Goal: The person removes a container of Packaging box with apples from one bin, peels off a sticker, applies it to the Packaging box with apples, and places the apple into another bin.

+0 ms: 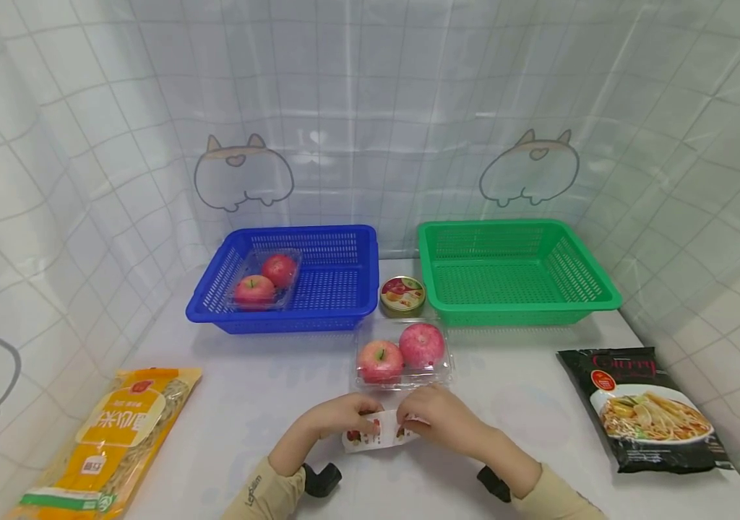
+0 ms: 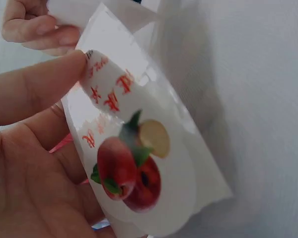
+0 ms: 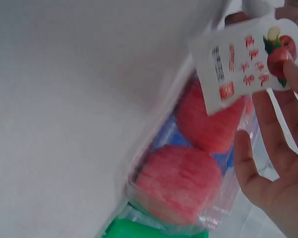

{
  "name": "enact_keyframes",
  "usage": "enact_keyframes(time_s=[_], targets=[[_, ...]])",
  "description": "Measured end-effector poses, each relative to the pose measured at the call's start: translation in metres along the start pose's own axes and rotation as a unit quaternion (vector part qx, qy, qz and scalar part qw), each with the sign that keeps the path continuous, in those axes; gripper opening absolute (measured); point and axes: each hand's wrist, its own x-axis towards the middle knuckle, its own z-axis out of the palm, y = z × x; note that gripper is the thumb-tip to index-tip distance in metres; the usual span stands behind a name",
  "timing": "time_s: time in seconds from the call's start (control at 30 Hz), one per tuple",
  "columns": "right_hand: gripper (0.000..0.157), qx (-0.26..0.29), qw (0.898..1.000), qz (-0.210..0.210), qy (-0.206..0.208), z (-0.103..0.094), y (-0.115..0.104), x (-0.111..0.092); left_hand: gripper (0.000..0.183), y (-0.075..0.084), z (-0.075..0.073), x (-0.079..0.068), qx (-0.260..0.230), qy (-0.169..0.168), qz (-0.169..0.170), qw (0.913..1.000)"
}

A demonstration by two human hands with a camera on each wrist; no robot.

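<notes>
Label strip [image 1: 388, 426]: suspended between both hands just above the near part of the table [image 1: 233, 383], printed apples and red lettering exposed. Left hand [image 1: 344, 417] pinches one end, thumb on the printed face and fingers behind; this grip likely stops the thin sheet from curling away. Right hand [image 1: 438, 413] pinches the other end beneath its thumb, remaining fingers spread, presumably to keep them off the paper. With both ends secured, the strip can be steadied or tensioned. Whether any label has lifted from its backing cannot be determined.

Clear box [image 1: 418, 378], containing two apples [image 1: 380, 362], sits just beyond the fingers, within easy reach. A tin [image 1: 402, 295] stands behind it, between the blue basket [image 1: 298, 323] and green basket [image 1: 519, 317]. The blue basket's walls contain a second apple box [image 1: 251, 261]. A yellow bag [image 1: 116, 433] at left and a black packet [image 1: 650, 412] at right lie well apart from the hands, leaving them elbow room.
</notes>
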Motion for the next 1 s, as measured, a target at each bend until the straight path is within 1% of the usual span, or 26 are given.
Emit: enact_keyframes(time_s=[0.1, 0.23, 0.37, 0.43, 0.53, 0.6, 0.73, 0.8, 0.87, 1.0], targets=[[0.017, 0.048, 0.999, 0.012, -0.017, -0.006, 0.002, 0.000, 0.012, 0.001, 0.000, -0.001, 0.004, 0.004, -0.004, 1.0000], [0.016, 0.110, 0.993, 0.032, -0.034, -0.013, 0.006, -0.001, 0.011, 0.002, 0.002, -0.002, 0.017, 0.010, -0.016, 0.9997], [0.016, 0.161, 0.985, 0.063, -0.028, -0.023, 0.007, -0.002, 0.010, 0.001, 0.003, -0.001, 0.035, 0.017, -0.019, 0.9991], [0.016, 0.190, 0.978, 0.088, -0.018, -0.028, 0.007, -0.002, 0.012, 0.001, 0.003, -0.001, 0.042, 0.018, -0.017, 0.9988], [0.014, 0.230, 0.964, 0.131, 0.008, -0.036, 0.007, 0.000, 0.018, 0.001, 0.004, -0.001, 0.045, 0.020, -0.015, 0.9987], [0.011, 0.246, 0.955, 0.160, 0.030, -0.040, 0.007, 0.001, 0.024, 0.001, 0.003, -0.001, 0.042, 0.021, -0.014, 0.9988], [0.007, 0.258, 0.940, 0.212, 0.076, -0.046, 0.008, 0.004, 0.034, 0.002, 0.003, -0.002, 0.044, 0.021, -0.015, 0.9987], [0.008, 0.263, 0.930, 0.238, 0.101, -0.047, 0.009, 0.006, 0.036, 0.002, 0.003, -0.003, 0.060, 0.025, -0.012, 0.9978], [0.009, 0.275, 0.917, 0.262, 0.126, -0.048, 0.012, 0.009, 0.038, 0.003, 0.003, -0.004, 0.077, 0.030, -0.008, 0.9965], [0.013, 0.318, 0.884, 0.302, 0.162, -0.046, 0.021, 0.015, 0.041, 0.005, 0.003, -0.006, 0.094, 0.035, 0.003, 0.9949]])
